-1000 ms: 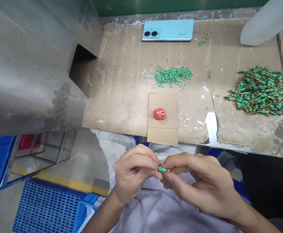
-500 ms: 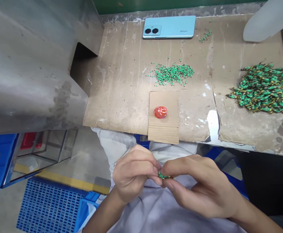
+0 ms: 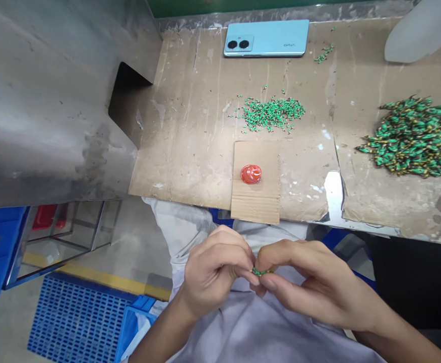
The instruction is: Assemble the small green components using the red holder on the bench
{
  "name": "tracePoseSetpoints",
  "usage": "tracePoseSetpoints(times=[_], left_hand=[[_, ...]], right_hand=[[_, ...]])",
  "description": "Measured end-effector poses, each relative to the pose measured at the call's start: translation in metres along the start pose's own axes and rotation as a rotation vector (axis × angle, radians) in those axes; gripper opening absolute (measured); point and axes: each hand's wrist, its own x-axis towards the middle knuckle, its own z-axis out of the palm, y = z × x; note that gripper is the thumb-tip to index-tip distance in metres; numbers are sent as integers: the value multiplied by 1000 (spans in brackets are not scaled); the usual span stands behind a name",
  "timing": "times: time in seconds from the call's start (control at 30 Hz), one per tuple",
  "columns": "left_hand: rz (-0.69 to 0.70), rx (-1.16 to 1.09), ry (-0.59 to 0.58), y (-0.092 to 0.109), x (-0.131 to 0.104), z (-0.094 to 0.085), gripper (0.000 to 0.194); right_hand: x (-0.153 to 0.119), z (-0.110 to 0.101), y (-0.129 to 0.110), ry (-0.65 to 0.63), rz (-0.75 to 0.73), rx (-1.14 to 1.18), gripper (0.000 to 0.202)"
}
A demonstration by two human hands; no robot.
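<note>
Over my lap, my left hand [image 3: 216, 269] pinches one end of a tiny green piece with dark and yellowish bits [image 3: 257, 272]. The thumb and forefinger of my right hand [image 3: 311, 282] close on its other end, so the fingertips of both hands nearly meet. Most of the piece is hidden by fingers, and its exact kind does not show. Ahead of my hands, a small glossy red oval cup [image 3: 251, 174] rests on a cardboard square [image 3: 256, 204] at the table edge.
Tiny green bits [image 3: 273, 113] lie scattered mid-table, with a few more [image 3: 324, 53] near a light-blue phone [image 3: 276, 38]. A larger heap of green, black and yellow pieces [image 3: 417, 138] sits at right, below a whitish container [image 3: 420, 33]. Metal housing [image 3: 54, 111] bounds the left side.
Both hands have shifted slightly to the right, still pinching the green piece between them. My left fingers now cover more of it. The camera view has moved a little.
</note>
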Motion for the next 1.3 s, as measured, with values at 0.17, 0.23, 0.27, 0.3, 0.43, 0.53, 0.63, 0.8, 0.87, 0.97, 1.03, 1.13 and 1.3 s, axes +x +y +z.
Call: tracePoseSetpoints(times=[0.17,0.23,0.27,0.3,0.43,0.53,0.63,0.8,0.87,0.97,1.03,1.13,1.3], left_hand=[[-217,-57,101,12,8,9,19],[-269,-46,94,19,9,9,14],[-278,-40,91,23,9,10,11],[-284,-33,90,26,8,10,8],[-302,11,98,34,4,11,4],[-299,63,103,37,3,13,10],[-289,79,117,37,3,15,15],[-418,-61,149,34,-3,13,18],[-569,-223,208,30,-6,8,19],[-790,-498,279,20,-9,-5,11],[-867,-573,311,15,-8,-13,14],[-934,-652,366,12,-5,-22,34],[-1036,-758,406,14,-4,-22,33]], right_hand=[[-6,-6,10,44,-148,-79,22],[-10,-4,15,44,-200,-84,30],[-12,-3,16,48,-225,-93,35],[-14,-2,18,63,-245,-114,38],[-19,0,19,94,-226,-230,35],[-18,-1,20,93,-276,-253,33],[-17,0,22,57,-267,-267,40],[-12,1,22,90,-301,-312,39],[-10,-9,24,188,-315,-406,35],[-13,-51,31,531,-198,-749,19],[-17,-92,37,744,-90,-938,8],[-23,-152,46,954,-5,-1093,7],[-16,-187,55,1075,59,-1205,16]])
